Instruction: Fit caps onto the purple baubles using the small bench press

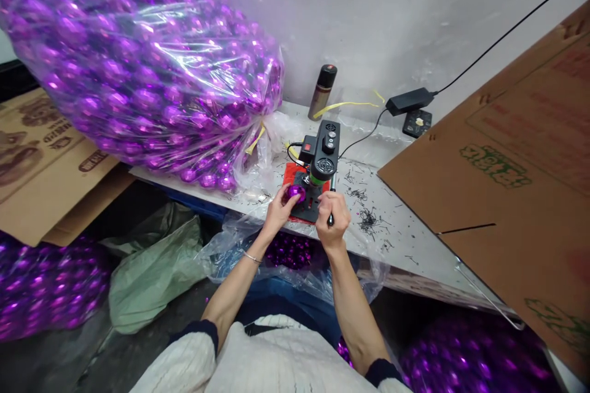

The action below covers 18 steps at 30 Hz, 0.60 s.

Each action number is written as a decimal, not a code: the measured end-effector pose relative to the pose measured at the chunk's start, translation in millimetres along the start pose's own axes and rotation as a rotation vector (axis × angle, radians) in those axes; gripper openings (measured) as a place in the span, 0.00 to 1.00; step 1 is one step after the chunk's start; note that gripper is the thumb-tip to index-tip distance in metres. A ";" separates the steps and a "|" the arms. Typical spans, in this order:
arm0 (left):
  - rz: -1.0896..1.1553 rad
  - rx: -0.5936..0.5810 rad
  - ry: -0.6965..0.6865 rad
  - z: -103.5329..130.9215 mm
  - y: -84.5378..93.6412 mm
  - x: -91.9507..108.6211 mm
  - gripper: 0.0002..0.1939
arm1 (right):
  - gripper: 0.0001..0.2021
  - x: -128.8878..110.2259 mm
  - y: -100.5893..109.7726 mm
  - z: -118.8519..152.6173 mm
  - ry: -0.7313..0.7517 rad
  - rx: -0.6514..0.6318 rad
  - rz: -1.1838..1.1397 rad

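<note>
A shiny purple ball [295,193] is pinched between the thumb and fingers of my left hand [278,207]. It sits beneath the head of a small black bench machine [326,153], whose dark base rests on a red sheet [292,172]. My right hand [332,216] is closed around the machine's black-tipped lever handle [330,220], to the right of the ball. Below the table edge, between my forearms, more purple balls [290,250] lie in an open clear plastic bag [230,252].
A huge clear bag of purple balls [152,73] leans at the left. Behind the machine stands a spray can [322,91]. A power adapter [410,101] lies near the wall. Cardboard boxes [516,184] flank the right side. Thin black scraps [367,218] litter the tabletop.
</note>
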State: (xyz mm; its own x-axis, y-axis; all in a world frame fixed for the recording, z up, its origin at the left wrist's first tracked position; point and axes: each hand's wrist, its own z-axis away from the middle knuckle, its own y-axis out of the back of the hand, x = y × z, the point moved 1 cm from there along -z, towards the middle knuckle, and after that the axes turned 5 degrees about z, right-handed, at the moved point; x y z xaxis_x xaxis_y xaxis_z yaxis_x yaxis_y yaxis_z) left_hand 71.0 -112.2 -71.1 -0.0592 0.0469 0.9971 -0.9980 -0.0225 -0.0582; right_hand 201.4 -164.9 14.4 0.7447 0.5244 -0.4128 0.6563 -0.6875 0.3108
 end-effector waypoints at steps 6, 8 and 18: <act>-0.435 -0.045 -0.184 -3.4 -2.1 8.3 0.26 | 0.10 -0.7 -0.1 0.5 0.005 -0.002 0.008; -0.428 -0.062 -0.247 -5.2 -3.6 12.6 0.24 | 0.10 -1.2 -0.2 0.4 0.005 0.003 0.006; -0.185 -0.094 -0.303 -8.9 -4.2 5.9 0.24 | 0.11 -3.2 2.7 -2.5 0.004 -0.006 0.011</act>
State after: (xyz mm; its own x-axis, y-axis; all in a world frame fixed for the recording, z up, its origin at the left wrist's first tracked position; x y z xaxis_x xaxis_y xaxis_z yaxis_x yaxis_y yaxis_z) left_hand 74.6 -102.9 -65.4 0.1171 -0.2563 0.9595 -0.9896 0.0516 0.1346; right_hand 201.1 -167.1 18.7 0.7527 0.5183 -0.4060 0.6485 -0.6903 0.3209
